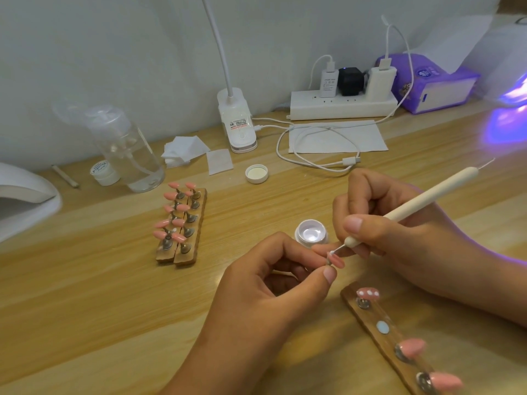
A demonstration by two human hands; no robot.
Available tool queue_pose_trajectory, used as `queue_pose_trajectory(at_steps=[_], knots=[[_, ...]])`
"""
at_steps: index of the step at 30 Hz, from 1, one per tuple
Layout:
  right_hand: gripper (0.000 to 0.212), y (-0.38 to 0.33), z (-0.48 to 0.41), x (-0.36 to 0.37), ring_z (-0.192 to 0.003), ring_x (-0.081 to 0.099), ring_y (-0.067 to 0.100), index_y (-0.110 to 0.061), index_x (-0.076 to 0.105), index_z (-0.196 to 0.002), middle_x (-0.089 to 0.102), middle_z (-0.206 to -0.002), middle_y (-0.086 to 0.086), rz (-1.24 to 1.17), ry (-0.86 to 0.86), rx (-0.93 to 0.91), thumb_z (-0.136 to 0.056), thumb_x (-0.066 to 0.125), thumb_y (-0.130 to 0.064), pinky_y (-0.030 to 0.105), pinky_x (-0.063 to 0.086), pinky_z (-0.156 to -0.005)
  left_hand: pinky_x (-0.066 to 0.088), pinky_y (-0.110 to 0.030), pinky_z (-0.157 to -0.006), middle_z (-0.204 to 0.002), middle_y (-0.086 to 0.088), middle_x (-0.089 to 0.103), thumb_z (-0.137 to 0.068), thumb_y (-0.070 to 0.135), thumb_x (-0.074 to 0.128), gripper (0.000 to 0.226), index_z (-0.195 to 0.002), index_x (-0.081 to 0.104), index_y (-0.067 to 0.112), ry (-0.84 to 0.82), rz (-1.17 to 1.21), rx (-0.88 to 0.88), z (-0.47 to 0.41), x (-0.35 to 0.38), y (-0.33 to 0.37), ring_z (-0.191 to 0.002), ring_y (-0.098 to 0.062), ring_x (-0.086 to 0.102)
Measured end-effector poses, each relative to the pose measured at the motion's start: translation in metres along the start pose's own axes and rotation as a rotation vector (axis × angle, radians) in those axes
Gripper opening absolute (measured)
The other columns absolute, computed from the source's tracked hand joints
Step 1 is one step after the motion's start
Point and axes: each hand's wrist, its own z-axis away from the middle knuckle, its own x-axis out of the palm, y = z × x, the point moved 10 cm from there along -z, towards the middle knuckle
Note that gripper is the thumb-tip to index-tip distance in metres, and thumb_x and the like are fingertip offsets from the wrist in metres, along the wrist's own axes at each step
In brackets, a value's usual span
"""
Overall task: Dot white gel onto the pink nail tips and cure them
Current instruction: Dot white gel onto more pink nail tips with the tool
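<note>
Pink nail tip [338, 262] pinched by left hand [265, 295], pointing right; right hand [399, 232] grips dotting pen [427, 199], slanted down-left.

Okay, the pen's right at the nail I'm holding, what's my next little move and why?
Probably touch the pen down on the nail and lift straight off: white gel loads its tip, the nail looks plain pink, and the left hand pinches it.
</note>
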Motion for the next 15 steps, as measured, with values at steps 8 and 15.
queue_pose_trajectory(at_steps=[8,15], knots=[[0.015,0.0001,-0.0002,0.0014,-0.053,0.047,0.002,-0.020,0.050,-0.068,0.053,-0.059,-0.005,-0.031,-0.012,0.006,-0.080,0.059,-0.016,0.012,0.042,-0.056,0.051,-0.018,-0.067,-0.089,0.006,0.075,-0.072,0.020,0.072,0.007,-0.076,0.068,0.016,-0.003,-0.008,0.001,0.0001,0.0004,0.0010,-0.084,-0.017,0.064],[0.016,0.0007,-0.0006,0.0021,-0.053,0.048,0.001,-0.022,0.051,-0.067,0.053,-0.059,-0.005,-0.069,-0.021,0.012,-0.080,0.059,-0.015,0.012,0.045,-0.056,0.050,-0.018,-0.066,-0.088,0.005,0.075,-0.072,0.020,0.072,0.009,-0.077,0.068,0.014,0.003,-0.006,0.004,0.0004,0.0001,0.0009,-0.084,-0.021,0.063]])
